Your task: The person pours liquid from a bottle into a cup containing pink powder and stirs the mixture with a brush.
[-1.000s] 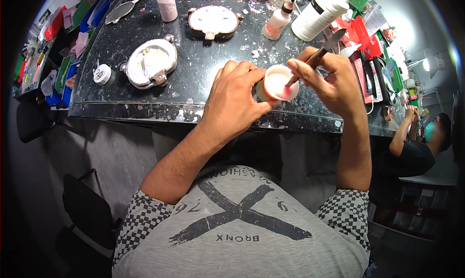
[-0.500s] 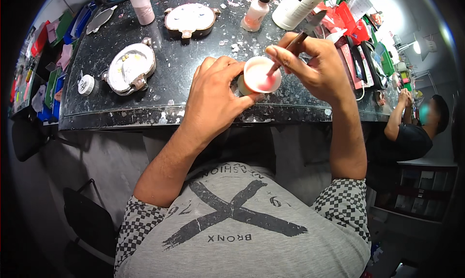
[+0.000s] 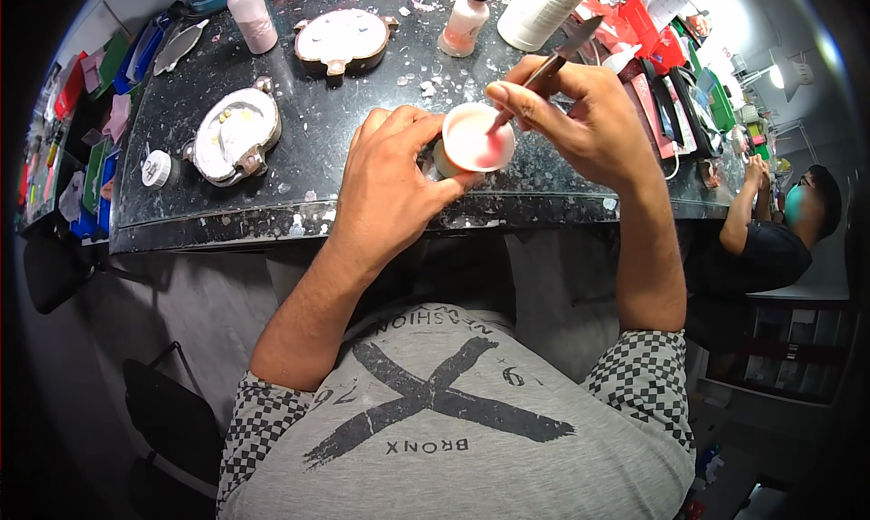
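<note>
My left hand point(image 3: 385, 171) wraps round a small white cup point(image 3: 453, 132), thumb and fingers on its sides, and keeps it tilted on the bench. Pink mixture point(image 3: 485, 150) lies inside it. In my right hand point(image 3: 584, 121) is a spatula point(image 3: 546, 71) with a dark handle, gripped between thumb and fingers. Its wide metal blade points up and away, while the lower end dips into the pink mixture. Left of my left hand sits a metal flask half point(image 3: 237, 132) filled with white plaster, small yellowish pieces on top. Another plaster-filled flask half point(image 3: 343, 40) stands farther back.
Bottles stand along the back: one of pale pink powder point(image 3: 251, 17), one of pink liquid point(image 3: 464, 22), and a large white one point(image 3: 544, 8). A white lid point(image 3: 159, 168) lies at the left. Red trays point(image 3: 648, 35) crowd the right. A masked person point(image 3: 770, 230) works farther right.
The bench things have shifted slightly left in the view. The spatula's lower end has moved a little within the cup; both hands keep their holds.
</note>
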`<control>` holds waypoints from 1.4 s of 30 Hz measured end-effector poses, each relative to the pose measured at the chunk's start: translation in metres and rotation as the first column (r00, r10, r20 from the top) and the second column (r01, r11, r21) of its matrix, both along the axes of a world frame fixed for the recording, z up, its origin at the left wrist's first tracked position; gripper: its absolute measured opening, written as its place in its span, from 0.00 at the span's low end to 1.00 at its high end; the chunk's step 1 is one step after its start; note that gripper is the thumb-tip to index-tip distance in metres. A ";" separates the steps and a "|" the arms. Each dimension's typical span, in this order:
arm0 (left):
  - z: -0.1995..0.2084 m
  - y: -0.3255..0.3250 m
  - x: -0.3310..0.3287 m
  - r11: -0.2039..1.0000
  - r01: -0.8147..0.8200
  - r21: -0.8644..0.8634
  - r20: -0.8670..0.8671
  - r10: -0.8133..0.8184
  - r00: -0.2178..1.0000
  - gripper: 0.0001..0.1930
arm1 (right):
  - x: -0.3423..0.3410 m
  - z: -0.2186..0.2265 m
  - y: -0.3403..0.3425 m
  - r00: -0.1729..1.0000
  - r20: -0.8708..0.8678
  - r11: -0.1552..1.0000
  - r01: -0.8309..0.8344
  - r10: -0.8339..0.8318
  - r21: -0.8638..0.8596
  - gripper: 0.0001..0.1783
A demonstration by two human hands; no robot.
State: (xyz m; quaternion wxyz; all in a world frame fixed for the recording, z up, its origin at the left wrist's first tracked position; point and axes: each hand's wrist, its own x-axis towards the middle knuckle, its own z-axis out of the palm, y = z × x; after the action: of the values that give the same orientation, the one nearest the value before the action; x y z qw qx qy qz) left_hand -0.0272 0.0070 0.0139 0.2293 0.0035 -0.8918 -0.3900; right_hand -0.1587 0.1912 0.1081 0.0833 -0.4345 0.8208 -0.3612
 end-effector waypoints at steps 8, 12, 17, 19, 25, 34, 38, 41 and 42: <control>0.002 0.000 0.000 1.000 0.004 0.008 -0.005 -0.004 1.000 0.27 | -0.001 -0.001 -0.002 0.999 -0.023 0.999 0.034 -0.034 0.002 0.16; 0.004 0.002 0.000 1.000 0.007 0.023 0.002 -0.007 1.000 0.27 | -0.001 -0.014 -0.004 0.986 -0.059 0.974 -0.164 0.157 -0.155 0.16; 0.000 0.001 -0.001 1.000 -0.006 0.012 -0.016 0.006 1.000 0.26 | 0.002 -0.002 -0.002 0.998 0.046 0.997 -0.034 0.037 -0.072 0.16; 0.001 0.000 -0.001 1.000 -0.009 0.008 -0.007 0.009 1.000 0.26 | 0.003 -0.009 -0.005 0.995 -0.015 0.988 -0.103 0.102 -0.113 0.16; 0.000 0.001 -0.001 1.000 -0.002 0.006 -0.017 0.002 1.000 0.27 | 0.002 -0.005 -0.001 0.999 -0.021 0.998 -0.041 0.040 -0.049 0.15; 0.002 0.001 0.000 1.000 0.008 0.015 0.010 -0.008 1.000 0.27 | 0.008 -0.001 -0.006 0.999 -0.049 1.000 -0.012 0.011 -0.016 0.16; 0.001 0.002 -0.001 1.000 0.012 0.020 -0.010 -0.012 1.000 0.26 | 0.007 -0.008 -0.007 0.995 -0.006 0.981 -0.098 0.098 -0.170 0.18; 0.001 0.001 -0.001 1.000 0.006 0.018 -0.015 -0.005 1.000 0.25 | 0.004 -0.003 0.000 0.992 -0.101 0.996 -0.077 0.073 -0.036 0.20; 0.001 0.001 0.000 1.000 0.006 0.016 -0.003 -0.006 1.000 0.25 | 0.005 -0.003 -0.002 0.992 -0.101 0.996 -0.080 0.076 -0.036 0.20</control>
State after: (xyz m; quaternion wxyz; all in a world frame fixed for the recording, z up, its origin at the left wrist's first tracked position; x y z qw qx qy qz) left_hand -0.0273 0.0080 0.0153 0.2292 0.0020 -0.8884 -0.3977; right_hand -0.1534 0.1895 0.1050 0.0475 -0.4853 0.7990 -0.3518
